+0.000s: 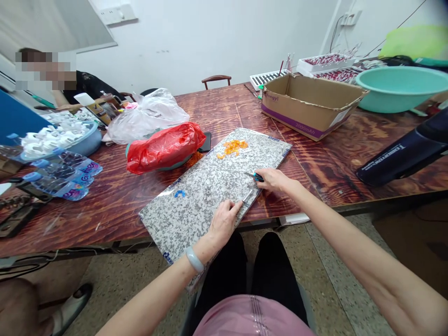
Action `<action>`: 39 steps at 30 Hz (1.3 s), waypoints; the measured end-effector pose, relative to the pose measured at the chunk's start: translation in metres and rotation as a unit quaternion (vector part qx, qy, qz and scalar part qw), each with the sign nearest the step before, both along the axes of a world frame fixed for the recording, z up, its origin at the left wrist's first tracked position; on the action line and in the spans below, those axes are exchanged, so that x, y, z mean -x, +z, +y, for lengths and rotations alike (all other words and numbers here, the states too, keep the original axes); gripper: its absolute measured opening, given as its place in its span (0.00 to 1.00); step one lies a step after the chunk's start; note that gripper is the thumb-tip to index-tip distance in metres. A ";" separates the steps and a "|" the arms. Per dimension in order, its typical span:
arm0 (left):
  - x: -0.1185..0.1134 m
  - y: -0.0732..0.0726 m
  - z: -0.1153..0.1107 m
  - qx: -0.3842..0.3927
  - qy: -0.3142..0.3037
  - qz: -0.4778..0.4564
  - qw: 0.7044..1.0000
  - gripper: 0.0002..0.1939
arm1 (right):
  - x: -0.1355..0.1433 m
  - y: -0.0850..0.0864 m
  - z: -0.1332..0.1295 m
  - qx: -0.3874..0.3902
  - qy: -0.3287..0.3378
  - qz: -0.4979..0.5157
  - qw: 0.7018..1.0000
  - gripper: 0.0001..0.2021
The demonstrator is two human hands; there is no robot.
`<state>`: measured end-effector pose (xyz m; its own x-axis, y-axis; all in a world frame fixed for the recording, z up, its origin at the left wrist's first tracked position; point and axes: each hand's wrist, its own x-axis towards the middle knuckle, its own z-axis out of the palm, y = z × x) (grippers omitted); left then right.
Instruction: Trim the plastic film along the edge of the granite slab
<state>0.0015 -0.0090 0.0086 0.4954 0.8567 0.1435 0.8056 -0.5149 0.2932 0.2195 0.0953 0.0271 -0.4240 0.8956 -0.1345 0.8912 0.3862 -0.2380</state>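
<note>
My right hand (275,179) is closed around the black and teal handle of a small knife (249,174); its thin blade points left over the slab. Lower down, my left hand (226,221) rests at the near edge of the speckled grey slab (203,210). Its thumb and index finger are pinched at the end of a small shiny silvery strip (248,196), whose exact kind I cannot make out. A heap of orange curved pieces (234,147) lies toward the far end of the slab. One blue curved piece (179,193) sits near the left edge.
Beyond the slab are a red plastic bag over a basin (164,147), a cardboard box (308,107) and a green basin (402,88). A dark cylindrical appliance (402,149) lies right. Water bottles (63,179) and a co-worker (94,86) are left.
</note>
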 end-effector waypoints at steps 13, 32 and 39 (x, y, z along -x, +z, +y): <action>-0.010 -0.006 0.017 0.004 0.044 -0.093 0.995 0.10 | -0.040 0.008 -0.041 -0.057 -0.172 0.244 0.953 0.11; -0.013 -0.007 0.012 -0.008 0.047 -0.064 0.997 0.11 | 0.004 -0.019 -0.073 0.133 -0.178 0.399 0.890 0.14; -0.014 -0.008 0.012 -0.015 0.043 -0.077 0.996 0.10 | 0.011 -0.029 -0.066 0.166 -0.171 0.439 0.867 0.13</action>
